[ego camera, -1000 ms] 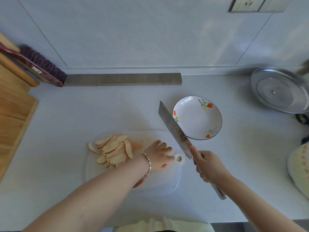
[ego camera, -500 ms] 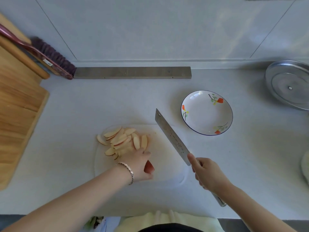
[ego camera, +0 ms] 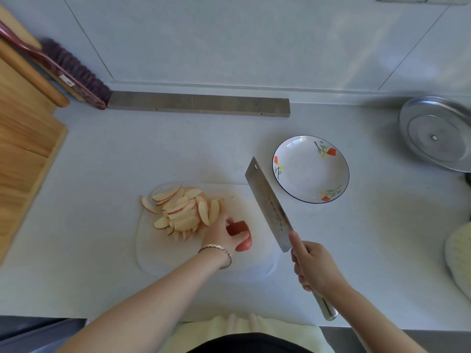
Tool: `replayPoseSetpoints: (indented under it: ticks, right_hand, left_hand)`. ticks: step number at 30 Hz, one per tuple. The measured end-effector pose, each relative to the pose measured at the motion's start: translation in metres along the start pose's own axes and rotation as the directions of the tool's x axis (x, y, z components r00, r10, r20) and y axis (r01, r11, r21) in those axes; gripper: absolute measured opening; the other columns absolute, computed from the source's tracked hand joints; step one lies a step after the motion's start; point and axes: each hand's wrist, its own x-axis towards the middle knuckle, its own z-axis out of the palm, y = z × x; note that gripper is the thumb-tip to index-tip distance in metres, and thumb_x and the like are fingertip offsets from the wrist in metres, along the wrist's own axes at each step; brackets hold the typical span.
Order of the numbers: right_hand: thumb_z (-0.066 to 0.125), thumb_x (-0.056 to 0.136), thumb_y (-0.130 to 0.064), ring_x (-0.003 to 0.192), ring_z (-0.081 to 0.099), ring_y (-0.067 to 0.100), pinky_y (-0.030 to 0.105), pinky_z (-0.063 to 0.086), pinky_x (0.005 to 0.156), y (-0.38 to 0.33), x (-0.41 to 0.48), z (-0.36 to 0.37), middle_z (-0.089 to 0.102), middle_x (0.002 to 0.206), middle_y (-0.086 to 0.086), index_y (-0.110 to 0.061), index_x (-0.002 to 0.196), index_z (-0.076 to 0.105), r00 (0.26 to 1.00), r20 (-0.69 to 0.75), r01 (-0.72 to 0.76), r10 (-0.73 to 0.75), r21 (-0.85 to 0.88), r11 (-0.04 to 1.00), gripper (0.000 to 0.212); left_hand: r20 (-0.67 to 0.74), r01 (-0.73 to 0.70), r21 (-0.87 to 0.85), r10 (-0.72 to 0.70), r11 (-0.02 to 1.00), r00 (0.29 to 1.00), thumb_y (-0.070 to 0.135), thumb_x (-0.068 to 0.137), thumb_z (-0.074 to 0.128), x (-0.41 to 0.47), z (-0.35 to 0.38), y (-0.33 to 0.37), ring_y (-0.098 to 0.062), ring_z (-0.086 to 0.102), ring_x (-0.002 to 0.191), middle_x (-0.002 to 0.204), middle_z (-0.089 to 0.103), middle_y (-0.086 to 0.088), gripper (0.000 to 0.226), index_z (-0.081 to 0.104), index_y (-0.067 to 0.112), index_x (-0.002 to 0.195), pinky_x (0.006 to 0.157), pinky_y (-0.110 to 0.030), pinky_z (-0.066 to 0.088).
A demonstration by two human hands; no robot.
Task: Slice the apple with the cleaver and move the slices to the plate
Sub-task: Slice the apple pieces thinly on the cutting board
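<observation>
Apple slices point(ego camera: 182, 210) piled on left part of white cutting board point(ego camera: 163, 253). Left hand point(ego camera: 219, 236) on board, just right of pile, fingers curled round red apple piece point(ego camera: 242, 244). Cleaver point(ego camera: 267, 205) over board's right edge, blade slanted, tip pointing away. Right hand point(ego camera: 313, 268) just past board's right corner, wrapped tight round cleaver handle. Plate point(ego camera: 311, 169) off board, up and right, near it.

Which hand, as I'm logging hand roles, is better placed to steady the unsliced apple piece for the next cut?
Left. The left hand grips the red apple piece on the cutting board, next to the slices; the right hand is busy holding the cleaver.
</observation>
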Motion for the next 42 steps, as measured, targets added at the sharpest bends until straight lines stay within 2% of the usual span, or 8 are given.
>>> replayPoseSetpoints:
  ticks: [3, 7, 10, 12, 23, 31, 37, 42]
  right_hand:
    - [0.04, 0.093, -0.053, 0.035, 0.027, 0.013, 0.02, 0.026, 0.038, -0.001, 0.0, 0.0, 0.034, 0.046, -0.001, -0.01, 0.065, 0.038, 1.0, -0.026, -0.013, 0.013, 0.023, 1.0, 0.051]
    - [0.039, 0.093, -0.054, 0.033, 0.028, 0.012, 0.02, 0.028, 0.038, 0.0, -0.001, 0.002, 0.036, 0.045, -0.002, -0.01, 0.064, 0.039, 1.0, -0.018, -0.025, 0.025, 0.015, 1.0, 0.052]
    - [0.036, 0.092, -0.056, 0.033, 0.028, 0.012, 0.02, 0.028, 0.039, -0.001, -0.005, 0.007, 0.035, 0.045, -0.002, -0.01, 0.067, 0.037, 0.999, -0.001, -0.033, 0.033, 0.001, 0.999, 0.053]
    - [0.034, 0.092, -0.058, 0.032, 0.029, 0.011, 0.019, 0.029, 0.038, -0.002, -0.008, 0.011, 0.035, 0.045, -0.002, -0.01, 0.068, 0.037, 0.999, 0.009, -0.04, 0.04, 0.001, 0.999, 0.054]
    - [0.031, 0.093, -0.056, 0.033, 0.031, 0.012, 0.02, 0.029, 0.038, -0.008, -0.01, 0.027, 0.035, 0.047, 0.0, -0.01, 0.067, 0.036, 1.0, 0.003, -0.019, 0.019, -0.09, 0.996, 0.054]
    - [0.026, 0.091, -0.06, 0.047, 0.026, 0.016, 0.03, 0.03, 0.052, 0.004, -0.004, 0.035, 0.03, 0.057, 0.005, -0.011, 0.07, 0.033, 1.0, -0.016, 0.004, -0.008, -0.214, 0.977, 0.054]
    - [0.022, 0.093, -0.059, 0.052, 0.039, 0.02, 0.035, 0.04, 0.057, 0.006, 0.013, 0.049, 0.04, 0.058, 0.006, -0.01, 0.065, 0.037, 0.998, -0.042, 0.038, -0.051, -0.272, 0.962, 0.058]
    - [0.024, 0.092, -0.058, 0.048, 0.035, 0.018, 0.031, 0.033, 0.054, 0.005, 0.017, 0.053, 0.037, 0.055, 0.005, -0.013, 0.061, 0.033, 0.994, -0.054, 0.088, -0.099, -0.169, 0.982, 0.056]
  left_hand:
    - [-0.023, 0.005, -0.021, -0.006, 1.0, 1.0, 0.027, 0.08, 0.068, 0.006, 0.01, 0.006, -0.021, 0.054, 0.099, 0.121, 0.055, -0.007, 0.041, 0.053, 0.014, 0.116, 0.084, -0.027, 0.043]
    - [-0.027, -0.048, 0.233, 0.055, 0.971, 0.998, 0.037, 0.079, 0.068, 0.004, 0.004, 0.001, -0.025, 0.05, 0.117, 0.137, 0.037, -0.005, 0.058, 0.046, 0.017, 0.13, 0.094, -0.032, 0.044]
    - [-0.001, -0.232, 0.307, 0.244, 0.923, 0.97, 0.033, 0.074, 0.073, 0.0, 0.001, -0.006, -0.018, 0.045, 0.124, 0.136, 0.04, 0.003, 0.064, 0.046, 0.02, 0.131, 0.095, -0.031, 0.046]
    - [0.042, -0.278, 0.337, 0.281, 0.899, 0.959, 0.033, 0.075, 0.072, -0.001, 0.005, -0.012, -0.015, 0.042, 0.126, 0.137, 0.041, 0.005, 0.065, 0.045, 0.021, 0.133, 0.098, -0.031, 0.044]
    - [-0.037, -0.233, 0.355, 0.262, 0.905, 0.964, 0.029, 0.085, 0.06, -0.001, 0.016, -0.017, -0.011, 0.04, 0.125, 0.135, 0.044, 0.01, 0.052, 0.046, 0.024, 0.135, 0.093, -0.027, 0.043]
    - [-0.028, -0.247, 0.404, 0.282, 0.881, 0.959, 0.028, 0.086, 0.059, -0.001, 0.015, -0.013, -0.014, 0.044, 0.119, 0.127, 0.049, 0.007, 0.045, 0.05, 0.023, 0.13, 0.086, -0.026, 0.044]
    - [-0.045, -0.244, 0.376, 0.281, 0.894, 0.959, 0.023, 0.086, 0.061, -0.003, 0.013, -0.01, -0.013, 0.044, 0.123, 0.131, 0.05, 0.009, 0.044, 0.052, 0.022, 0.129, 0.093, -0.025, 0.041]
    - [-0.044, -0.218, 0.359, 0.249, 0.907, 0.967, 0.024, 0.084, 0.063, -0.003, 0.01, -0.008, -0.014, 0.045, 0.123, 0.129, 0.053, 0.006, 0.047, 0.052, 0.024, 0.129, 0.092, -0.025, 0.04]
